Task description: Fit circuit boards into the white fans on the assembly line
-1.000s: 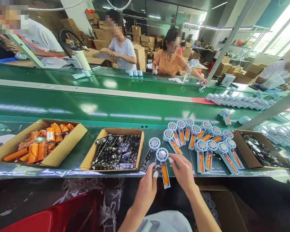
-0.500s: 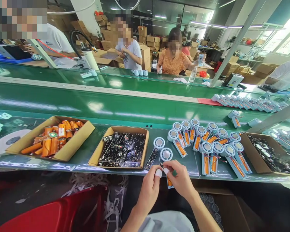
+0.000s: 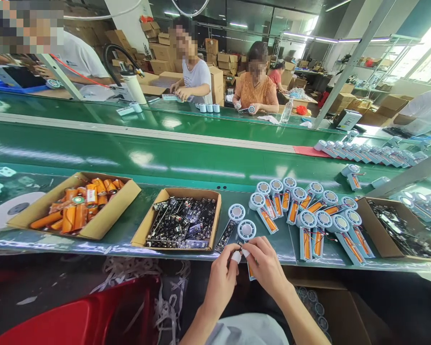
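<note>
My left hand (image 3: 221, 272) and my right hand (image 3: 267, 264) meet at the table's front edge, thumbs and forefingers pinched close together. White wraps cover the fingertips. A small dark piece shows between them, too small and covered to name. Just beyond the fingers lies a light-blue handheld fan (image 3: 246, 230) with a round grille; its handle, with an orange battery inside, runs under my right hand and is partly hidden. Beside it on the left is another fan (image 3: 236, 212) with a black circuit board (image 3: 226, 235) along its handle.
A box of black circuit boards (image 3: 133, 238) and a box of orange batteries (image 3: 111, 218) stand left. Several open fans (image 3: 307, 219) lie right, before another board box (image 3: 375, 235). Beyond the green conveyor (image 3: 201, 158) co-workers sit. A red chair (image 3: 75, 316) is below left.
My hands stay at nearly the same spot, with slight finger movement. Across the conveyor, one co-worker lowers an arm and now holds a fan part; another's hands have moved down to the bench.
</note>
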Tool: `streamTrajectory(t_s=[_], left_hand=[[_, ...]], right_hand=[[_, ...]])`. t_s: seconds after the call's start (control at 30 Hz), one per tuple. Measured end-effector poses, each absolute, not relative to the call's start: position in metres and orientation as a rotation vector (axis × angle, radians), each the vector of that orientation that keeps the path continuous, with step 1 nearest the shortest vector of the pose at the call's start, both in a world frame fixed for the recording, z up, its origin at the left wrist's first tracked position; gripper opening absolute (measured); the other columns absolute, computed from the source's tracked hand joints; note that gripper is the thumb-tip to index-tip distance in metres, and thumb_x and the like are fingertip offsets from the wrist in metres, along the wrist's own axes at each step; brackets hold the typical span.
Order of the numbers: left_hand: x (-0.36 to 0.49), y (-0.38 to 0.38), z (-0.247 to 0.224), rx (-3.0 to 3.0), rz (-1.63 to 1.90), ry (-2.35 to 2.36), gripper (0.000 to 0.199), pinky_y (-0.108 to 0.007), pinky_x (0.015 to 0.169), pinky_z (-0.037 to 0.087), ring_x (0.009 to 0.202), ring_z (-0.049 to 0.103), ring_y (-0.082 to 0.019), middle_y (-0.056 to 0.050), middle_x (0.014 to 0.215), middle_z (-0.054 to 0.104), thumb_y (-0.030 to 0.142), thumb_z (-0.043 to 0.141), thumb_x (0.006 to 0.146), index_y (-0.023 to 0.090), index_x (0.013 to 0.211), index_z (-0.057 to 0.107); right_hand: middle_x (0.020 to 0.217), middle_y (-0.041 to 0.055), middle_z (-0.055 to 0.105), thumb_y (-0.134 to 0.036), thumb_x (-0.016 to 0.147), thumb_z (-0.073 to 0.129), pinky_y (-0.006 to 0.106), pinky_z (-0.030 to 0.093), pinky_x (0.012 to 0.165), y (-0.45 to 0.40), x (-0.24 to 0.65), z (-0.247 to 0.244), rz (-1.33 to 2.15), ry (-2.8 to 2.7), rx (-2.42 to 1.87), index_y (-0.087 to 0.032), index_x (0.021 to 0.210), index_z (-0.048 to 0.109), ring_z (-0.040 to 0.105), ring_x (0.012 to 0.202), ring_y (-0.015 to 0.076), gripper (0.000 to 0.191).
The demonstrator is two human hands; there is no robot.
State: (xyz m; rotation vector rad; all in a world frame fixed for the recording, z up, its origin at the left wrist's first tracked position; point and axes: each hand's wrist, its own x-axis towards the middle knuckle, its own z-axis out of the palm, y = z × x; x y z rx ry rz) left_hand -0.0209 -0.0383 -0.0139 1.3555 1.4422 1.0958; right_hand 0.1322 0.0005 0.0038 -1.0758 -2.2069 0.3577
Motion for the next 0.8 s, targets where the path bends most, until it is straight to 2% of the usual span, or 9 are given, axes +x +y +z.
streamTrajectory(t_s=[0.1,0.17,0.3,0.53,0.73,0.8], left_hand=[[-0.021,-0.039,-0.017,1.223,1.137,1.422,0.034,-0.024,0.048,0.051,0.056,0.06,-0.013,-0.007,0.097,0.07,0.031,0.044,0.094,0.02,0.124,0.054],[-0.021,-0.039,-0.018,1.173,1.148,1.422,0.036,-0.026,0.051,0.054,0.059,0.062,-0.013,-0.009,0.103,0.071,0.032,0.046,0.092,0.019,0.125,0.053],[-0.02,-0.039,-0.016,1.178,1.12,1.415,0.031,-0.027,0.056,0.057,0.062,0.066,-0.015,-0.009,0.101,0.074,0.034,0.047,0.092,0.018,0.116,0.058],[-0.022,-0.038,-0.01,1.272,1.108,1.508,0.034,-0.029,0.06,0.057,0.06,0.067,-0.017,-0.007,0.086,0.077,0.026,0.048,0.089,0.017,0.115,0.066],[-0.022,-0.039,-0.015,1.412,1.202,1.524,0.036,-0.029,0.064,0.059,0.079,0.073,-0.02,-0.01,0.112,0.077,0.023,0.047,0.087,0.019,0.112,0.073],[-0.024,-0.039,-0.015,1.405,1.203,1.513,0.035,-0.028,0.062,0.059,0.08,0.073,-0.02,-0.01,0.112,0.077,0.023,0.048,0.087,0.02,0.11,0.074]], right_hand=[[0.095,0.0073,0.065,-0.009,0.097,0.05,0.034,0.053,0.072,0.002,0.131,0.006,0.282,-2.246,-1.151,-0.02,0.106,0.066,0.057,0.083,0.0216,0.021],[0.094,0.0069,0.064,-0.008,0.096,0.051,0.033,0.051,0.071,0.002,0.131,0.009,0.223,-2.289,-1.189,-0.02,0.102,0.066,0.057,0.082,0.0212,0.02],[0.09,0.0058,0.062,-0.006,0.094,0.052,0.033,0.047,0.069,0.002,0.128,0.014,0.066,-2.396,-1.22,-0.021,0.093,0.065,0.054,0.078,0.0212,0.019],[0.083,0.0053,0.059,-0.003,0.09,0.054,0.036,0.041,0.067,0.003,0.121,0.021,-0.107,-2.527,-1.277,-0.022,0.082,0.06,0.051,0.076,0.023,0.021],[0.081,0.0068,0.058,-0.001,0.087,0.059,0.037,0.038,0.067,0.002,0.118,0.027,-0.242,-2.595,-1.298,-0.021,0.077,0.058,0.05,0.075,0.0243,0.022],[0.081,0.0061,0.059,-0.001,0.087,0.059,0.036,0.038,0.066,0.004,0.12,0.029,-0.223,-2.611,-1.29,-0.021,0.077,0.057,0.051,0.075,0.0234,0.023]])
